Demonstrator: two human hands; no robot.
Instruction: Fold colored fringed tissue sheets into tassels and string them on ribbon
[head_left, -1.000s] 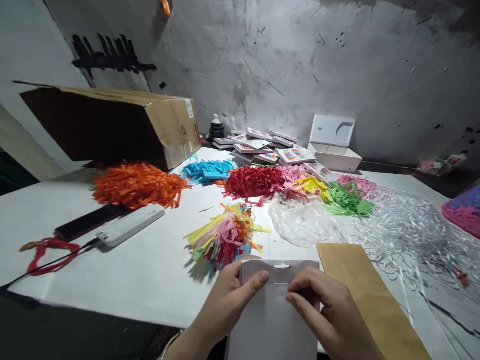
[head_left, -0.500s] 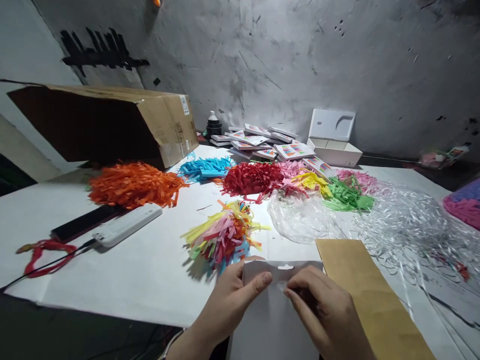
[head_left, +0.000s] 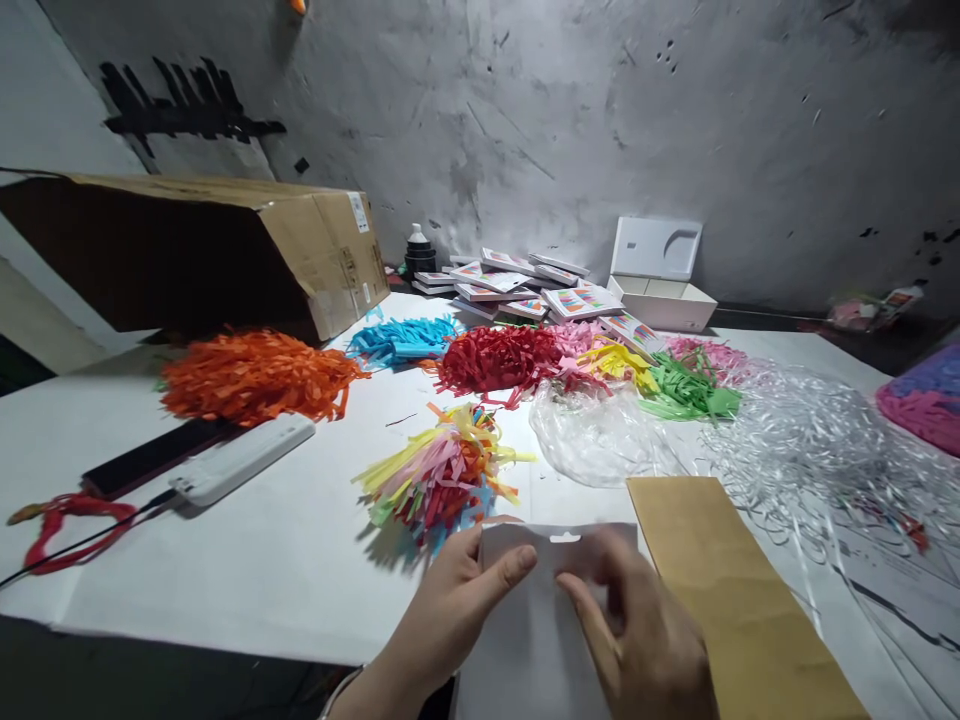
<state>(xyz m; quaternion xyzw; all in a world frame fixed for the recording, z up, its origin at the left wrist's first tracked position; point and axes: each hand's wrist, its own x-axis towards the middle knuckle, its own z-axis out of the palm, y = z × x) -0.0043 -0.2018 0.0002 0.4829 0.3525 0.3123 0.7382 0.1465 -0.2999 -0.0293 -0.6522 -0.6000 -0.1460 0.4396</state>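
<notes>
A flat white box (head_left: 525, 640) with a hang hole near its top edge stands at the table's front edge, its plain side facing me. My left hand (head_left: 469, 595) grips its left side, thumb on the face and fingers behind. At the upper right of the box is my right hand (head_left: 637, 620), its thumb by the face below the hang hole. Motion smears its index finger, and I cannot see whether anything is held there. Just beyond the box lies a bundle of multicoloured paper tassels (head_left: 442, 465). A brown paper envelope (head_left: 735, 580) lies right of the box.
Orange (head_left: 259, 375), blue (head_left: 405, 340), red (head_left: 499, 358) and green tassels (head_left: 690, 385) lie across the table. Behind them are piled printed boxes (head_left: 517, 285) and an open white box (head_left: 664, 300). A cardboard carton (head_left: 322, 250), power strip (head_left: 240, 460), clear plastic bag (head_left: 592, 440) and silvery strands (head_left: 825, 430) lie around.
My right hand has shifted slightly and its index finger has blurred near the hang hole; a small clear piece seen at its fingertips no longer shows. My left hand keeps its grip. The view has shifted slightly.
</notes>
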